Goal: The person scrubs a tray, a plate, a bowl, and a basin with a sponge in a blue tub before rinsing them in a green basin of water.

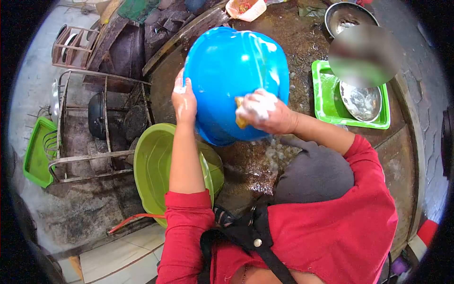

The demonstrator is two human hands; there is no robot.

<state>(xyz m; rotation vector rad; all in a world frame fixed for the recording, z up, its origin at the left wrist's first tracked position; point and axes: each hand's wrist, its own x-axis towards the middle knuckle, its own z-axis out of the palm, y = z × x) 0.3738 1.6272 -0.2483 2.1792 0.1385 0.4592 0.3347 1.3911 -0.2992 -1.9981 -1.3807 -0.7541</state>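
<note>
A large blue basin [215, 71] is held up over the wet floor, with streaks of white foam on its surface. My left hand [184, 100] grips its left rim, thumb up, with a little foam on the fingers. Against the lower right part of the basin, my right hand [267, 112] presses a yellow sponge [241, 113]; thick foam covers the fingers. Below and left of the basin stands a yellow-green tub [153, 165], partly hidden by my left forearm.
A green tray [323, 106] with a metal bowl [362, 102] lies at the right, below a dark pan [350, 20]. At the left are a metal rack [106, 155] and another green tray [38, 156]. An orange hose [137, 217] runs beside the tub.
</note>
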